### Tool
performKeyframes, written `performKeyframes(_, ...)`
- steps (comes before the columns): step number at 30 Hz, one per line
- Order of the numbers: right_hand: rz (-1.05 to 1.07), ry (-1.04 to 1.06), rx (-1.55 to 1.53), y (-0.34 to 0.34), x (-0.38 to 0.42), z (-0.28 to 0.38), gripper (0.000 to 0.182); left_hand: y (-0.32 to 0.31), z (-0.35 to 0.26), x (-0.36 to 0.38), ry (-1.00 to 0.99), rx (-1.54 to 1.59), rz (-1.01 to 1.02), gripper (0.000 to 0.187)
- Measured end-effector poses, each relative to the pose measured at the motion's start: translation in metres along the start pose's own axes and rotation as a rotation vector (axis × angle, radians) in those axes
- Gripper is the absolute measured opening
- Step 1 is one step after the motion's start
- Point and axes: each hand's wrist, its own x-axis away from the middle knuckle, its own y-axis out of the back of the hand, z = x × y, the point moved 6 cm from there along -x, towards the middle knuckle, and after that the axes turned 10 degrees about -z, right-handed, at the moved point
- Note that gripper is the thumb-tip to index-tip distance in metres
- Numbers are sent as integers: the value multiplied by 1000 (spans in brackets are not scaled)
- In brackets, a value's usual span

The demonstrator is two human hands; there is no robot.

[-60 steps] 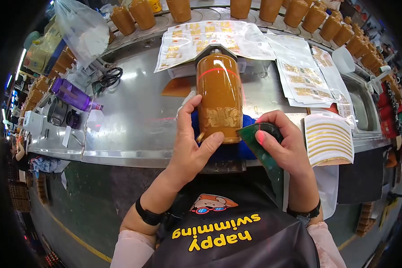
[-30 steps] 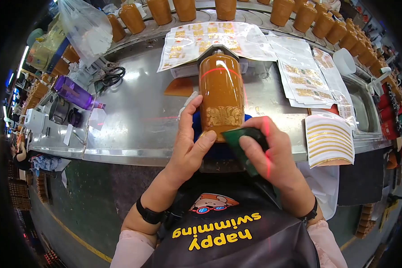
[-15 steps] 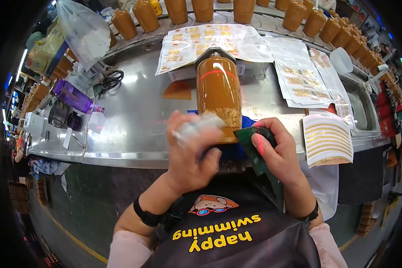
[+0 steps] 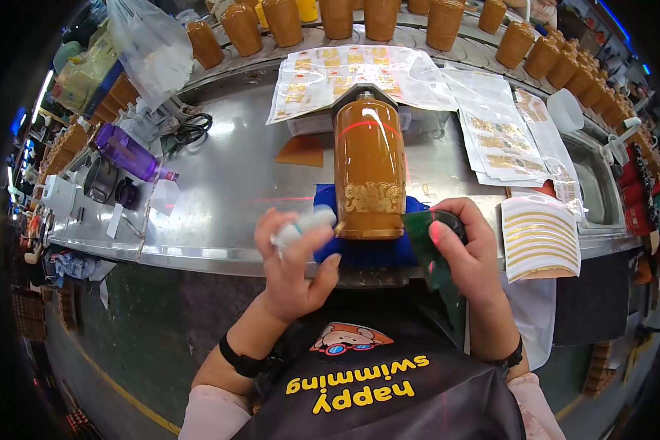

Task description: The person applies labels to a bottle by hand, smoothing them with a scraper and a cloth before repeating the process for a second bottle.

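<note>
A glossy brown ceramic bottle [image 4: 370, 154] lies with its neck toward the far side, in a dark angled rest [image 4: 364, 89], its base toward me over a blue cloth [image 4: 326, 199]. Gold ornament [image 4: 374, 196] decorates the bottle near its base, and a red laser line crosses its upper part. My left hand [image 4: 292, 268], left of the base, has its fingers bent around a white, cloth-like wad [image 4: 309, 222], partly blurred. At the right of the base, my right hand [image 4: 471, 246] pinches a dark green, flexible sheet-like piece [image 4: 423, 238] between thumb and fingers.
Label sheets [image 4: 359, 70] lie behind the bottle, with more printed sheets [image 4: 502, 139] to the right. Gold curved strips on white backing [image 4: 540, 238] rest at the right edge. A purple bottle [image 4: 127, 152] stands left. Brown bottles [image 4: 280, 22] line the rear conveyor. A sink [image 4: 598, 180] is far right.
My left hand has moved left and away from the bottle's base with the white wad, uncovering the gold ornament. My right hand still holds the green piece. The whole view has shifted slightly.
</note>
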Motion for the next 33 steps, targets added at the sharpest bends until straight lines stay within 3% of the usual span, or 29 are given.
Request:
performKeyframes(2,-1,2,-55,-1,1,0,18,-13,12,-6,222,13,6,55)
performKeyframes(5,8,95,-25,-3,-1,0,19,-20,13,-15,69,-107,154,60)
performKeyframes(7,18,51,-51,-4,0,-3,19,-22,15,-18,27,-118,235,60)
performKeyframes(13,26,-31,-45,-9,-2,-11,18,-31,49,9,621,590,183,43)
performKeyframes(16,25,-38,-54,-9,-2,-10,17,-27,37,9,488,383,230,36)
performKeyframes(19,43,16,-13,-8,-4,-12,19,-27,28,2,489,429,194,33)
performKeyframes(25,38,29,22,-8,-4,-10,20,-26,-8,-32,109,428,288,51)
performKeyframes(29,-6,74,-1,-3,-4,-7,18,-32,19,-8,370,402,294,70)
performKeyframes(33,-23,68,-26,-2,-3,-3,19,-39,26,4,261,146,238,75)
